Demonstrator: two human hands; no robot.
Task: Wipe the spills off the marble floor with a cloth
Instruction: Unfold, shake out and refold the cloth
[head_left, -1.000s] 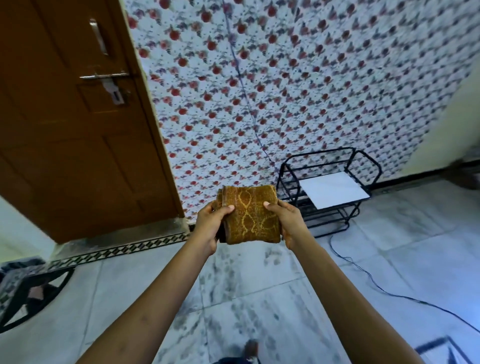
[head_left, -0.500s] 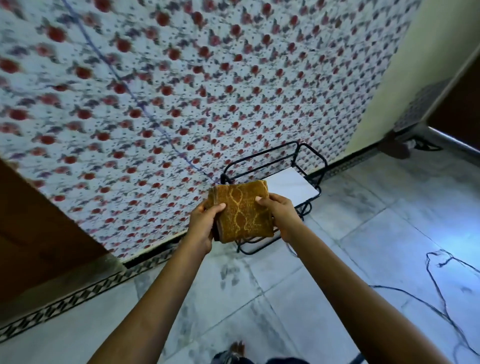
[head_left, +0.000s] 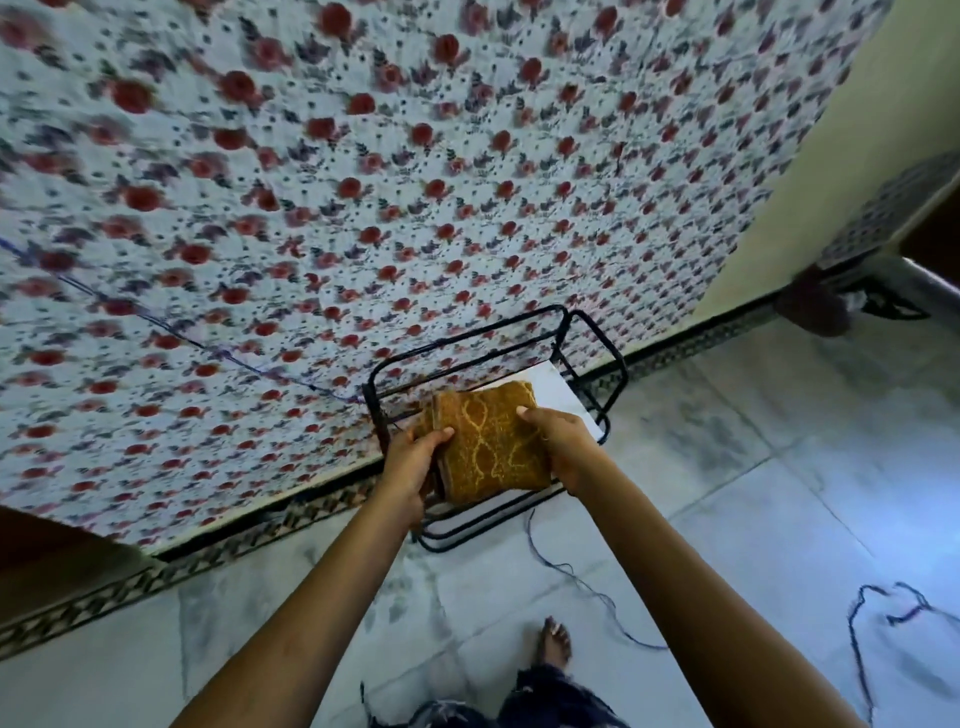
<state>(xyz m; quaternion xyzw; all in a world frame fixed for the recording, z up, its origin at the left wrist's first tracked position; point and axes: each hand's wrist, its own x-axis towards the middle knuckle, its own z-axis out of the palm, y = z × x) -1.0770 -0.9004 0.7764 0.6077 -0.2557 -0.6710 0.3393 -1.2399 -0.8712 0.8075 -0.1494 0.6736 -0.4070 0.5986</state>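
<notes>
Folded mustard-brown patterned cloth at 12 o'clock, above the veined white marble floor; our left hand and right hand each grip an edge. Carrying step. Spill perhaps unseen; next we locate it, crouch.

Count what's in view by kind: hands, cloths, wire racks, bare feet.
hands: 2, left hand and right hand, both holding the cloth
cloth: 1
wire rack: 1
bare foot: 1
total: 5
</notes>
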